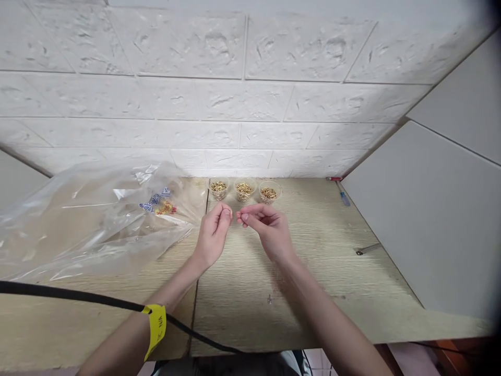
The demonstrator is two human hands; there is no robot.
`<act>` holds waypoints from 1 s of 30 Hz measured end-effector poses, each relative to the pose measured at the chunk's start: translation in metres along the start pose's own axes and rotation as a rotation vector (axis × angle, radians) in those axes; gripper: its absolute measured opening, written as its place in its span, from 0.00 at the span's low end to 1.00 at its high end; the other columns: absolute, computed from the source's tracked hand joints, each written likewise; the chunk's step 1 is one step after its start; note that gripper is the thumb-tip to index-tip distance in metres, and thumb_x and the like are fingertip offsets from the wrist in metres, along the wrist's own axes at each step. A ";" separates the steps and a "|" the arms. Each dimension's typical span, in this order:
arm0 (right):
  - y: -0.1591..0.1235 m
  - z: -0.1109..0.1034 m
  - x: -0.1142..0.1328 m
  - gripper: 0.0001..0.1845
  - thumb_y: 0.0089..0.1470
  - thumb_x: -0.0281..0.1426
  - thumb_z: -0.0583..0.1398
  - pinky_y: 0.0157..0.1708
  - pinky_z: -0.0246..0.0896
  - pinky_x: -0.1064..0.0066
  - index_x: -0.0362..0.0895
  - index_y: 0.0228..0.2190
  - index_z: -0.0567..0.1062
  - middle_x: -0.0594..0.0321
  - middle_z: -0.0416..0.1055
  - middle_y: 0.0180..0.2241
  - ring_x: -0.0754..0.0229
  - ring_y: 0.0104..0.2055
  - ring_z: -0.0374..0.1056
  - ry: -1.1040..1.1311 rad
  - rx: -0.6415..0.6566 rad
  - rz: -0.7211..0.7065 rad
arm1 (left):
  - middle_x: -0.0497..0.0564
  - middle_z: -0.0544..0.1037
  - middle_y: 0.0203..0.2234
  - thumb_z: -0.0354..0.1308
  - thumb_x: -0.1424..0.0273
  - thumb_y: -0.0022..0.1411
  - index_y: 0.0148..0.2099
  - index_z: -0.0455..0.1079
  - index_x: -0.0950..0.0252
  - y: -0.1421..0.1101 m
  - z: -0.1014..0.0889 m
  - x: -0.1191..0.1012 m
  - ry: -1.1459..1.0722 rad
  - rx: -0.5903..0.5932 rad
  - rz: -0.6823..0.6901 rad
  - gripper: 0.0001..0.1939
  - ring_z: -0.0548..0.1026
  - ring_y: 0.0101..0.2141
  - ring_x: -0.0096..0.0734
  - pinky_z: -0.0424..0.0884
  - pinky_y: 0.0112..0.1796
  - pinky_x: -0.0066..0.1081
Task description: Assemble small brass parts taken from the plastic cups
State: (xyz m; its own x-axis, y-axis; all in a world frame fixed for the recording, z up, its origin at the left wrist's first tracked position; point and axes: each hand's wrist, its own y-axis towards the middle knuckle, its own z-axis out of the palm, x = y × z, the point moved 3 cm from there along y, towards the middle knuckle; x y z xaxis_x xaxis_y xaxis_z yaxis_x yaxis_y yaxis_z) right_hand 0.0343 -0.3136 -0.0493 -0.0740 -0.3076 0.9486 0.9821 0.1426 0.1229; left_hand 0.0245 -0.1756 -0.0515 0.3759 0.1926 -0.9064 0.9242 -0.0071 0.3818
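My left hand [213,232] is closed, thumb pressed against the curled fingers; whatever lies in it is too small to make out. Just to its right, my right hand [272,230] pinches with thumb and fingertips, and the thing between them cannot be told. A narrow gap separates the two hands' fingertips. Right behind them stand three clear plastic cups in a row: a left cup [219,196], a middle cup [243,197] and a right cup [270,199]. All three hold many small brass-coloured metal pieces.
A large clear plastic bag [97,224] lies on the left of the wooden table [242,313]. A black cable with a yellow tag [157,330] crosses the lower left. At right lie a blue-handled tool [344,198], a red object [334,178] and a metal strip-like tool [368,249].
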 end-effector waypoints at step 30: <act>-0.004 -0.022 -0.010 0.08 0.48 0.36 0.68 0.34 0.67 0.69 0.46 0.32 0.81 0.63 0.76 0.27 0.63 0.29 0.70 -0.158 -0.048 0.012 | 0.49 0.77 0.30 0.63 0.69 0.57 0.35 0.74 0.65 -0.007 0.007 0.018 -0.090 -0.002 -0.062 0.05 0.76 0.29 0.25 0.74 0.30 0.23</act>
State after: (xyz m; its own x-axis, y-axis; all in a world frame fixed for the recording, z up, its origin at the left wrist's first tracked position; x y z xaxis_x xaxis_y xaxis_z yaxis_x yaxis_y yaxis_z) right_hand 0.0352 -0.3314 -0.0652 -0.0843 -0.1542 0.9844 0.9900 0.0989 0.1002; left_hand 0.0255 -0.1791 -0.0722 0.3227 0.1039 -0.9408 0.9458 0.0041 0.3249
